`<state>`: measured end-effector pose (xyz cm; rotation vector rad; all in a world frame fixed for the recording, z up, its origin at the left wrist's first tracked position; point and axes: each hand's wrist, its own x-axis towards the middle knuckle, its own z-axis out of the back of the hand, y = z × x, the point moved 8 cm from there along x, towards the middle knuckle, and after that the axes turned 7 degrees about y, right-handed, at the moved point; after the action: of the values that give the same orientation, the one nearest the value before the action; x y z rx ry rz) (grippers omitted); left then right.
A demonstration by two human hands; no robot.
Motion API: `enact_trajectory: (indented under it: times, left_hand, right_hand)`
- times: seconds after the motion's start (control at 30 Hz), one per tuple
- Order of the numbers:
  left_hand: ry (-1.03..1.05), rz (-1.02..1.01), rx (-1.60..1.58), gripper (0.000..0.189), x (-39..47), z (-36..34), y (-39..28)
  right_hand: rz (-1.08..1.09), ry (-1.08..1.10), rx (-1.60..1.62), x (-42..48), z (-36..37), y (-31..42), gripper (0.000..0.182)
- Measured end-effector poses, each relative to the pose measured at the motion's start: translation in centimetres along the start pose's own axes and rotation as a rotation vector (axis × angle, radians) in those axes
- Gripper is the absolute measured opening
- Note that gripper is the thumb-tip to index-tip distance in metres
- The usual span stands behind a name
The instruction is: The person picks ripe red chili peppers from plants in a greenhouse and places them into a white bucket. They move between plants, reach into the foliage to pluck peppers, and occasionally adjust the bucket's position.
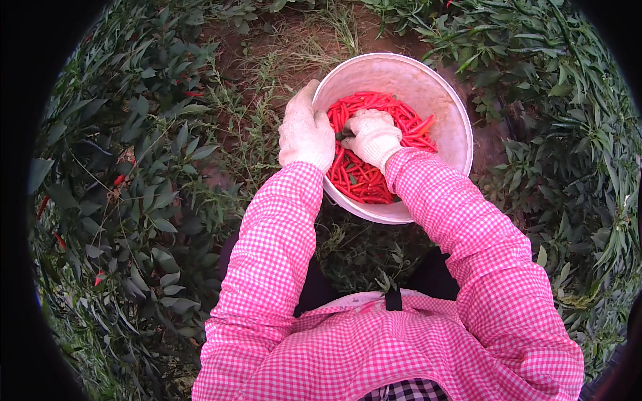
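Note:
A white plastic bucket stands on the ground before me, part filled with red chili peppers. Small bits of green leaf lie among the peppers. My left hand, in a pale knitted work glove, grips the bucket's left side at the rim. Inside the bucket, my gloved right hand rests over the peppers with its fingers curled. Something dark shows at its fingertips; whether that is a leaf or soiled glove fabric is unclear.
Dense pepper plants with a few red fruits grow on the left. More pepper plants, bearing long green peppers, stand on the right. Between the rows run bare soil and weeds. My dark-clad legs flank the ground below the bucket.

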<state>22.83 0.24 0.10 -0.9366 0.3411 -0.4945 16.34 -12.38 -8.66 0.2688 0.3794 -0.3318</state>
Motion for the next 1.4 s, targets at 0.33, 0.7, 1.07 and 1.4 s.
enact_trajectory:
  times: [0.33, 0.7, 1.07, 1.4]
  left_hand:
    - [-0.004, -0.017, 0.026, 0.047, 0.1, -0.2, 0.2]
    - [-0.005, 0.014, 0.051, 0.049, 0.2, -0.5, 0.4]
    - [-0.023, -0.031, 0.081, 0.047, 0.0, -0.2, -0.3]
    - [-0.031, -0.032, 0.08, 0.048, 0.4, -0.6, 1.1]
  right_hand:
    - [0.149, 0.13, 0.212, -3.3, 2.3, 1.7, 0.032]
    - [-0.039, 0.118, -0.097, 0.2, -2.7, 6.3, 0.03]
    - [0.637, 0.547, 0.653, -16.0, 7.4, 2.7, 0.032]
    - [0.255, 0.256, 0.274, -8.8, 2.2, 0.9, 0.028]
